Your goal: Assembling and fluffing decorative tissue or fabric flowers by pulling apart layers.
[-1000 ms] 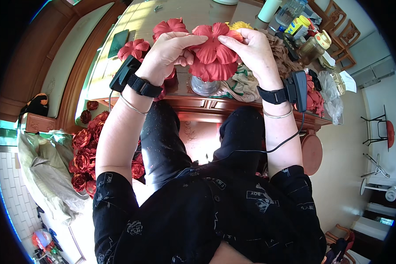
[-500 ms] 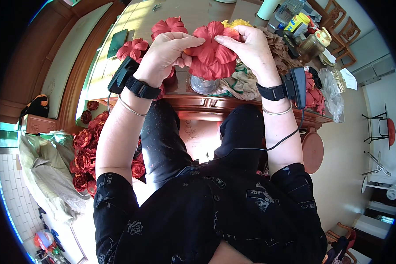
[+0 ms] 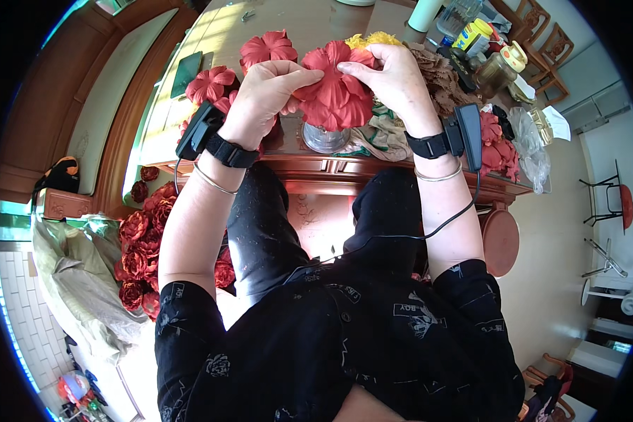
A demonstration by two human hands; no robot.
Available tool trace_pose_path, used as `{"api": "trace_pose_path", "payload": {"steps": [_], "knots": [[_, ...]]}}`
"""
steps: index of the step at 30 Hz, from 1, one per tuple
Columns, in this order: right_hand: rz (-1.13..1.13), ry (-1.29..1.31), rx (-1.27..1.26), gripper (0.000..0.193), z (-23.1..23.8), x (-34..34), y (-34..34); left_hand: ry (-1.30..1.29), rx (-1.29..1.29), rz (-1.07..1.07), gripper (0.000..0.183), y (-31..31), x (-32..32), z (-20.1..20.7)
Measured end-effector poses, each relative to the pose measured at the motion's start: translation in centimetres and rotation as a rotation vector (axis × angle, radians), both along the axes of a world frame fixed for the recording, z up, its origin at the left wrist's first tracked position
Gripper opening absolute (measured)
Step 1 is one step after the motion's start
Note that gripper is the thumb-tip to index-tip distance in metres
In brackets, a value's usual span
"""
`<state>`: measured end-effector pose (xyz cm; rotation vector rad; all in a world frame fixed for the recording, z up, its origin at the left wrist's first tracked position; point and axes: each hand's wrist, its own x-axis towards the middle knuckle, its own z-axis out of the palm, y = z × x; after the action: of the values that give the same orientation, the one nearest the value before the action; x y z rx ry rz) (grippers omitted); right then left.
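Note:
A red artificial flower (image 3: 335, 91) with layered, ruffled petals is held up over the table's near edge. My left hand (image 3: 274, 88) pinches its petals from the left, thumb near the middle. From the right, my right hand (image 3: 394, 74) grips the upper petals between thumb and fingers. Right under the flower stands a silvery round metal container (image 3: 325, 140), its top hidden by the petals. More red petal pieces (image 3: 269, 48) lie behind and left of my left hand, with another red petal cluster (image 3: 209, 84) beside them.
Yellow petals (image 3: 373, 39), brown ruffled material (image 3: 439, 74) and a crumpled cloth (image 3: 378, 137) lie around my right hand. A jar (image 3: 501, 70) and a yellow-labelled container (image 3: 474, 36) stand at the right. Finished-looking red flowers (image 3: 137, 246) are heaped at the lower left.
The flower has shifted slightly left and down, turning a little, with both hands still pinching it. My left thumb and fingers stay at its petals.

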<state>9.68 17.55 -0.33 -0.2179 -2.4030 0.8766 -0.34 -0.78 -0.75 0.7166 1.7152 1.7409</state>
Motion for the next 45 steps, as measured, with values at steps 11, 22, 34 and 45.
{"api": "trace_pose_path", "payload": {"steps": [11,22,34,45], "knots": [[0.057,0.058,-0.211,0.031,-3.5,-0.8,0.6,-0.05,0.083,0.078,0.01,0.4,1.0,-1.6],[-0.022,0.162,-0.316,0.044,-1.3,2.7,-2.0,0.015,0.083,0.156,0.016,0.4,1.8,-1.5],[-0.264,0.305,-0.42,0.024,-6.3,7.3,0.6,0.006,0.176,0.196,0.013,-0.3,2.0,-2.6],[-0.771,-0.042,0.405,0.018,-12.6,14.0,12.1,-0.054,0.335,0.33,0.013,-3.3,6.6,-5.1]]}}
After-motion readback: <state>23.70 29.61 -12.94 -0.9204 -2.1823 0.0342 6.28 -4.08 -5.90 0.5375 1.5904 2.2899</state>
